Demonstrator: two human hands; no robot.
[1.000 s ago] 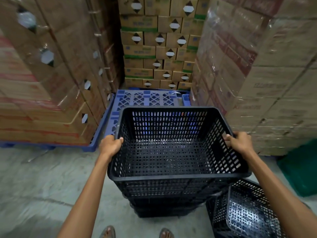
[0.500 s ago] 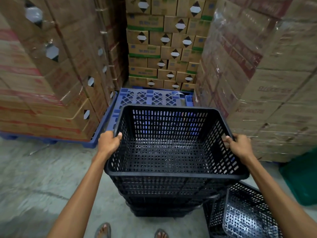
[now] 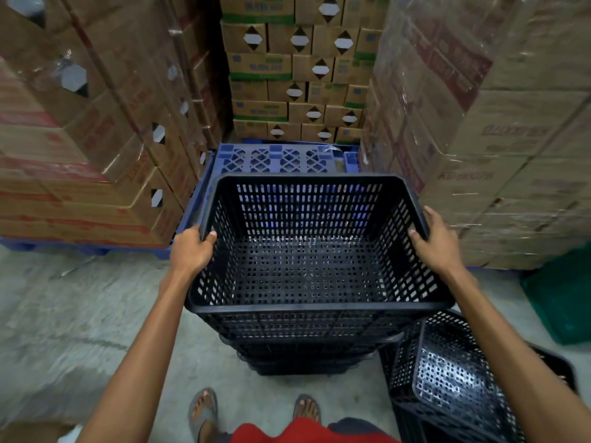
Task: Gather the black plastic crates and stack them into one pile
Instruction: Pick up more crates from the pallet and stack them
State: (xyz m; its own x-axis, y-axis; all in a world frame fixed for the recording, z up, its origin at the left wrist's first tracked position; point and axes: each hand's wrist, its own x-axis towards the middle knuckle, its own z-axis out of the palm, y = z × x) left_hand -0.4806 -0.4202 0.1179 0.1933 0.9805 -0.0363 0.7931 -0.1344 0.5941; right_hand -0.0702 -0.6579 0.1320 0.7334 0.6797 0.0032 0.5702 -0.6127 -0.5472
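I hold the top black crate [image 3: 307, 251] by its two short sides: my left hand [image 3: 191, 251] has its fingers curled over the left rim, and my right hand [image 3: 436, 243] is clamped on the right rim. The crate sits nested on a pile of black crates [image 3: 303, 350] on the concrete floor [image 3: 64, 314] in front of my sandalled feet [image 3: 204, 410]. More black crates [image 3: 447, 378] lie tipped at lower right, partly hidden by my right forearm and cut off by the frame edge. Behind stands a blue pallet [image 3: 275, 159]. Shrink-wrapped cardboard boxes [image 3: 303, 68] rise on three sides; their red and blue print is too blurred to read. A green object [image 3: 563, 298] at right is cut off.
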